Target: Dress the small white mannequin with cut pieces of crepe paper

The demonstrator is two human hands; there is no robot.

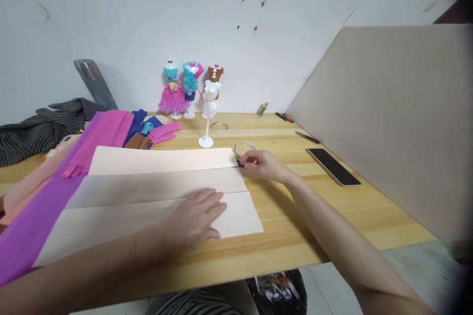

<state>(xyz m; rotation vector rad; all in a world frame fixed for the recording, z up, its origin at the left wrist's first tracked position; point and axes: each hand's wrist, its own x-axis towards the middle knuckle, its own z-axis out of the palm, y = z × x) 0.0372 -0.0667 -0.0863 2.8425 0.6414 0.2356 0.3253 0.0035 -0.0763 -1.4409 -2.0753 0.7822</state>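
Note:
A large pale pink paper sheet (148,182) with two lengthwise creases lies on the wooden table (295,221). My left hand (195,219) rests flat on the sheet's near right part, fingers stretched out. My right hand (262,165) is at the sheet's far right corner, fingers pinched round a small dark thing, perhaps a pen tip (240,163). A ring of clear tape (245,148) lies just beyond that hand.
Purple and pink crepe paper (40,206) lies at the left. A white mannequin stand (209,108) and three dressed mini mannequins (185,88) stand at the back. A phone (332,166), scissors (307,137), a second ring (219,126) and a grey board (391,108) are at right.

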